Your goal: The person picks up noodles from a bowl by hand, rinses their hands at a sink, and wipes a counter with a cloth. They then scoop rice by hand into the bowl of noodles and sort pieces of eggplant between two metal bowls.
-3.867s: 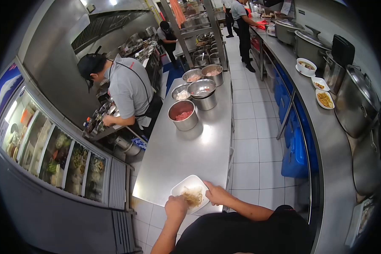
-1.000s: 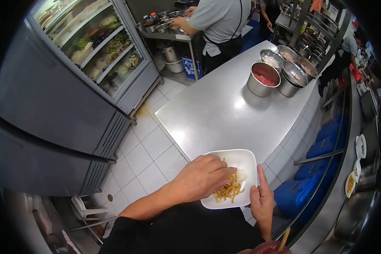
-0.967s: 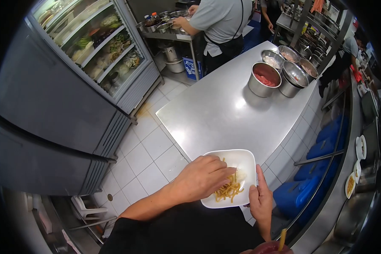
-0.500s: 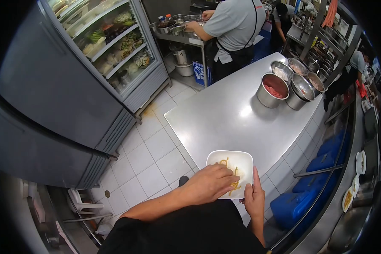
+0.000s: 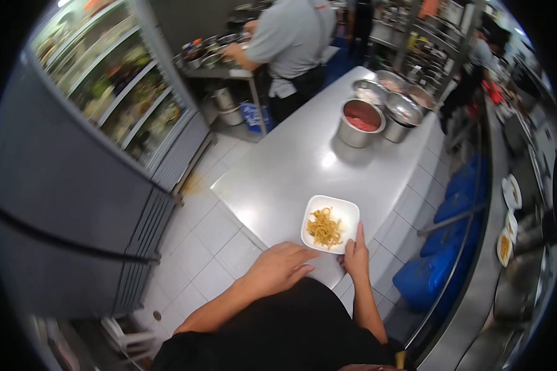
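Note:
A white square bowl [image 5: 351,217] with rounded corners is out in front of me, over the near end of the steel table. Yellow-brown noodles [image 5: 325,229] lie in a small tangled heap towards its left side. My right hand [image 5: 356,256] grips the bowl at its lower right corner, thumb along the rim. Just below and left of the bowl is my left hand [image 5: 281,267], its fingers stretched out and thumb apart, with nothing in it. The left fingertips are slightly blurred near the bowl's edge.
On the steel table [image 5: 278,179], a pot of red meat [image 5: 360,127] stands among several metal bowls. Glass-door fridge [image 5: 117,80] at left; blue containers [image 5: 418,281] at right, below a counter with white dishes [image 5: 505,247]. A person in grey [image 5: 294,37] works at a side table.
My left hand has come out of the bowl and moved down-left, uncovering the noodles. More noodles now show in the bowl. The view has turned slightly right.

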### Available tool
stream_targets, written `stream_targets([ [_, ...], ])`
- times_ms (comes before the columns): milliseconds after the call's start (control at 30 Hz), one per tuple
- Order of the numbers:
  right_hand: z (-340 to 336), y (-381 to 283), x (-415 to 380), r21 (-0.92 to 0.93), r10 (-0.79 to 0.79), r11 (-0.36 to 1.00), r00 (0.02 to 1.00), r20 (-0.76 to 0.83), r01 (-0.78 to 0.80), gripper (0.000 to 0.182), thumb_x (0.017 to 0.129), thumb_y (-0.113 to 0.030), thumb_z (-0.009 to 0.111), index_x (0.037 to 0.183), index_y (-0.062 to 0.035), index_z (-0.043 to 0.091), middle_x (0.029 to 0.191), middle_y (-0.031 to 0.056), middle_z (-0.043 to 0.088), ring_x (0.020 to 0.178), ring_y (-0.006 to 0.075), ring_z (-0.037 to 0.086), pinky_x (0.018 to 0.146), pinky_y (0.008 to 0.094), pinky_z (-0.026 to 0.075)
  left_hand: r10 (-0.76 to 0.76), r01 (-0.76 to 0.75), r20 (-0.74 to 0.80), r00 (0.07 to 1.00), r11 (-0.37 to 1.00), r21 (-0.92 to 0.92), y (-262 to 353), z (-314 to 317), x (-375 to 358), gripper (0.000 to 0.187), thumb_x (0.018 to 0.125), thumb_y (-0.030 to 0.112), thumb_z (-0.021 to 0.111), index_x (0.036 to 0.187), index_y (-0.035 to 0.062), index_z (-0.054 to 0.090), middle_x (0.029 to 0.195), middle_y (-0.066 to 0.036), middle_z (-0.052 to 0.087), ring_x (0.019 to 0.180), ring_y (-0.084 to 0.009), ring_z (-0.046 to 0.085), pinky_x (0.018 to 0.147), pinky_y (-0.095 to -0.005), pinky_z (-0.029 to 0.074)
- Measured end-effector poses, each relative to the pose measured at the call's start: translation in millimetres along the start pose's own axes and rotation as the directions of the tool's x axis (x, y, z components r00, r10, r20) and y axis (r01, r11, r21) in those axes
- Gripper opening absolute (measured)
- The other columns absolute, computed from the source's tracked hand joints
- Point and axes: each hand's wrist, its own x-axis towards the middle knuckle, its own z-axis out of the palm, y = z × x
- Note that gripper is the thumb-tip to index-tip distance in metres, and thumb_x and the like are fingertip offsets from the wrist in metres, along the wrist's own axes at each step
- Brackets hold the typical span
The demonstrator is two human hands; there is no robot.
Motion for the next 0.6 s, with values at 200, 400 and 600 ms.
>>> stream_targets([
  [200,5.7,16.9,-10.6,-0.103,0.029,0.994,0.987,-0.158,-0.046,0.065,0.097,-0.015,0.041,0.157,-0.0118,0.019,0.071,0.023,0.066,0.057,0.0335,0.067,0.063,0.0454,0.055,0.062,-0.061,0.008,0.998,0.996,-0.069,-20.3,-14.4,-7.8,0.031,0.091,0.023,0.069,0.121,0.0117,0.068,0.108,-0.01,0.072,0.103,-0.0287,0.065,0.089,-0.0381,0.052],
  [400,1.4,21.8,-83.3,0.008,0.09,0.995,0.915,-0.394,-0.095,0.062,0.098,-0.011,0.039,0.158,-0.0135,0.024,0.064,0.0106,0.063,0.047,0.0166,0.06,0.047,0.0333,0.052,0.172,-0.146,0.179,0.969,0.978,-0.151,-29.7,-25.3,3.7,0.029,0.094,0.027,0.067,0.119,0.0122,0.069,0.109,-0.01,0.071,0.102,-0.0306,0.065,0.088,-0.0393,0.052],
  [600,-3.9,28.1,-186.8,0.155,0.27,0.963,0.734,-0.623,-0.222,0.061,0.097,-0.012,0.042,0.156,-0.0143,0.027,0.062,0.0174,0.064,0.051,0.0268,0.065,0.056,0.0404,0.055,0.416,-0.366,0.323,0.85,0.908,-0.205,-21.1,-9.6,25.9,0.031,0.091,0.021,0.07,0.12,0.0104,0.068,0.108,-0.008,0.072,0.103,-0.0276,0.066,0.088,-0.0374,0.052],
])
